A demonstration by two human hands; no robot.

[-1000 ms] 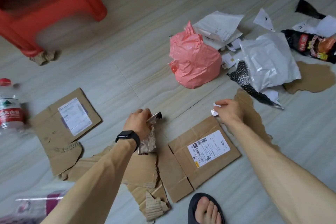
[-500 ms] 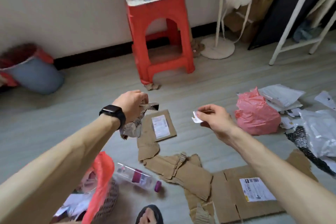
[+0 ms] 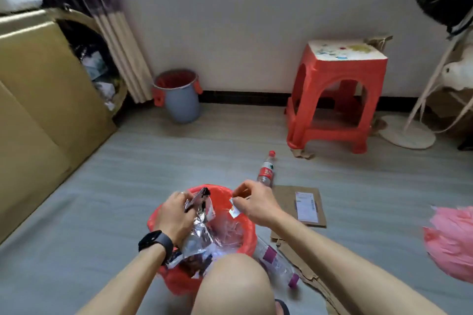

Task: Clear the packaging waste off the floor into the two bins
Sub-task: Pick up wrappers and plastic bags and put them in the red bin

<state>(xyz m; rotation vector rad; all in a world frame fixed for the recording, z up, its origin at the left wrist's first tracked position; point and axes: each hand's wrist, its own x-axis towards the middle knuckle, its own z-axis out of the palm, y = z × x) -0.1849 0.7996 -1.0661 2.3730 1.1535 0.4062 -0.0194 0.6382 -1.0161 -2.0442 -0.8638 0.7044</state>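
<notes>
A bin with a red liner (image 3: 245,230) stands on the floor right in front of my knee, with foil and plastic scraps inside. Over it, my left hand (image 3: 175,215) grips a crumpled silver foil wrapper (image 3: 198,222). My right hand (image 3: 256,203) pinches a small white paper scrap (image 3: 234,208) above the bin's right rim. A second, blue-grey bin with a red liner (image 3: 181,100) stands by the far wall. Flat cardboard with a shipping label (image 3: 304,206) lies to the right of the near bin.
A red-capped water bottle (image 3: 266,169) lies beyond the cardboard, a crushed clear bottle (image 3: 275,261) beside the near bin. A red plastic stool (image 3: 337,94) stands by the wall. A pink bag (image 3: 450,240) sits at the right edge, a big cardboard box (image 3: 38,100) at left.
My view has swung left and down from the littered floor to the near red-lined bin. Both hands, still holding the foil wrapper and paper scrap, now hover over that bin.
</notes>
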